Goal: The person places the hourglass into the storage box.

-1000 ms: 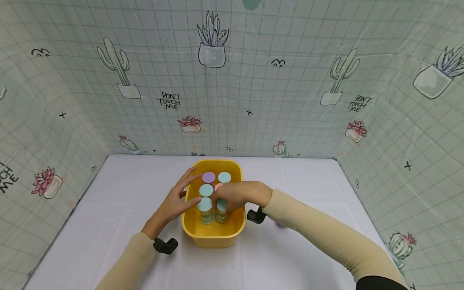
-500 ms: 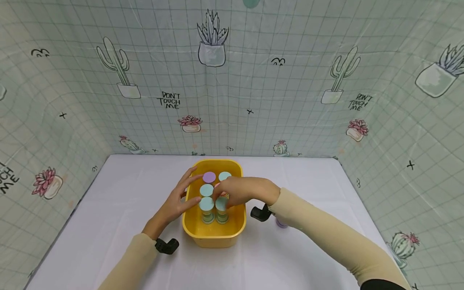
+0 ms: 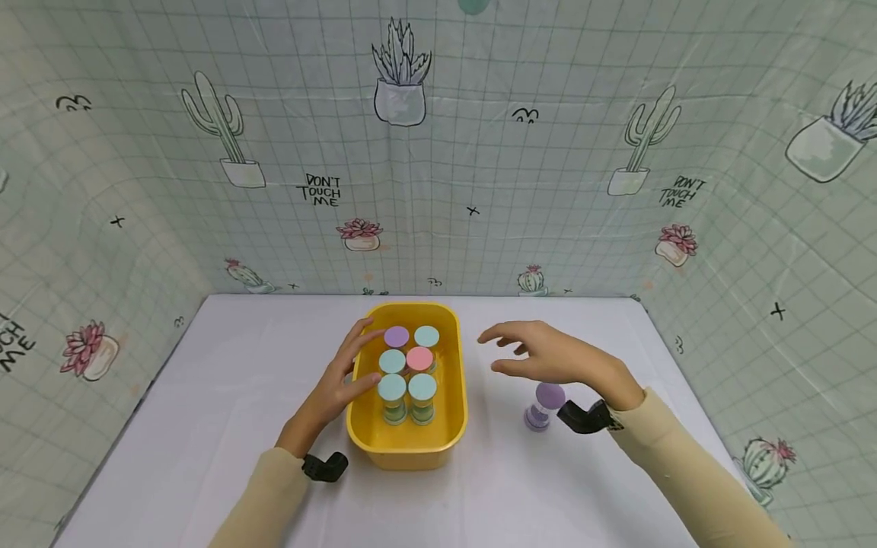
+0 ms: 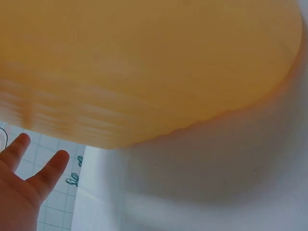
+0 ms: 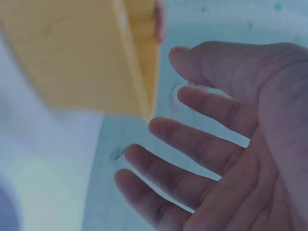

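Observation:
In the head view a yellow plastic bin (image 3: pixel 406 460) holds several upright sand timers with flat coloured caps. Two light-blue timers (image 3: pixel 422 388) stand in front. Behind them are a pink-capped timer (image 3: pixel 419 358), a purple-capped timer (image 3: pixel 396 336) and more light-blue ones. My left hand (image 3: pixel 339 384) rests at the bin's left rim, fingers spread and thumb reaching over it. Holding nothing, my right hand (image 3: pixel 548 354) is to the right of the bin, fingers relaxed and parted. Just below it in this view, a purple sand timer (image 3: pixel 540 407) stands on the table.
A white cloth covers the table (image 3: pixel 267 342). Behind and beside it hangs a gridded curtain (image 3: pixel 466 167) printed with potted plants. Each wrist carries a black camera mount (image 3: pixel 325 467). In the left wrist view, the bin's outer wall (image 4: pixel 159 62) fills the upper part.
My right hand has let go of a front light-blue timer and moved out of the bin to the right, uncovering the pink-capped timer. The left hand stays at the rim.

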Demonstrator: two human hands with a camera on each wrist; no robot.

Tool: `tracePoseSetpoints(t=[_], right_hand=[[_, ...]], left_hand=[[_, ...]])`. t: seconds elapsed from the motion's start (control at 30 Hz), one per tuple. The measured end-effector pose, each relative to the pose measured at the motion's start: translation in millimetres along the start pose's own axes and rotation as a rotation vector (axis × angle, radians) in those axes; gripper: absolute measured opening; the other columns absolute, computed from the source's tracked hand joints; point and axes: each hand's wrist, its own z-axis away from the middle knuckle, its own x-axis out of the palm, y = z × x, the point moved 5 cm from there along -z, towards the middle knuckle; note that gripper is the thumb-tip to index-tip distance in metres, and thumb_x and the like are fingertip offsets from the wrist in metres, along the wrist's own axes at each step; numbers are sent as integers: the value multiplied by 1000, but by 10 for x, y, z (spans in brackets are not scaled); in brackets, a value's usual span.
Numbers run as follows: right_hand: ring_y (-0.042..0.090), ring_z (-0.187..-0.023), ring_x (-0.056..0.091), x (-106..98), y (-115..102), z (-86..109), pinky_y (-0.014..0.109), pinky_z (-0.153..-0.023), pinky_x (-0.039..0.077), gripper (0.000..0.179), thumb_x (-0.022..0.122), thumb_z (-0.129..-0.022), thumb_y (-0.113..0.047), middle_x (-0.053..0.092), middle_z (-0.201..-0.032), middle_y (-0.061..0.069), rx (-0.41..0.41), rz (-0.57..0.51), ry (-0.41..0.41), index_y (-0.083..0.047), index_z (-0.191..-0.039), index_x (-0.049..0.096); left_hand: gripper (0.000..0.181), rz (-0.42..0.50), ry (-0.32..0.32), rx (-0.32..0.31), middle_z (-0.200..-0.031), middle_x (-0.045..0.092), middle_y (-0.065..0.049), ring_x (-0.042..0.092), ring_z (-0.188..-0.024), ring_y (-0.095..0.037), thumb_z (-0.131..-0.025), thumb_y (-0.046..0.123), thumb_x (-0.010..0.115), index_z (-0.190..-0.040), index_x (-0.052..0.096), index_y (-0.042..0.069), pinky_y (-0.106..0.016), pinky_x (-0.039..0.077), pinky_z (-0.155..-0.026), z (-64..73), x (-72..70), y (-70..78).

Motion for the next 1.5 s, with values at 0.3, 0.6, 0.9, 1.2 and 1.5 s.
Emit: tracePoseSetpoints(t=[0.3, 0.6, 0.9, 1.2, 1.5], right_hand=[[38, -124, 65, 169, 611, 401, 52, -101, 56, 57, 71, -96, -36, 57, -148, 16, 138, -58, -56, -9, -144, 55], [30, -116, 64, 339, 827, 523, 45, -96, 55, 56, 72, -94, -37, 65, -136, 18, 164, -78, -97, -7, -140, 58], [7, -84, 53, 447, 878, 577, 21, -70, 48, 45, 73, -94, -31, 68, -117, 9, 132, -90, -92, -5, -129, 65], [5, -73, 55, 421, 878, 592, 21, -64, 47, 47, 73, -94, -30, 65, -105, 1, 145, -148, -92, -3, -131, 63], [3, -65, 48, 449, 788, 571, 20, -59, 42, 44, 73, -95, -29, 60, -97, -1, 142, -124, -84, -4, -131, 65]], left_hand=[[65, 98, 3, 54, -173, 8, -12, 4, -158, -47, -95, 14, 59, -156, 39, 6, -85, 14, -112, 33, 26, 3], [65, 23, -46, -12, -175, 5, -10, 6, -158, -48, -96, 19, 61, -158, 38, 16, -87, 20, -108, 23, 7, 22], [66, -27, -111, -46, -175, 2, -11, 6, -158, -49, -99, 23, 60, -159, 35, 14, -84, 23, -110, 16, -22, 42], [69, -25, -134, -91, -175, 3, -11, 8, -158, -48, -100, 22, 62, -162, 32, 20, -82, 23, -112, 25, -82, 75], [67, -38, -135, -86, -175, 6, -11, 10, -157, -49, -99, 24, 63, -160, 37, 18, -82, 24, -112, 16, -83, 74]])
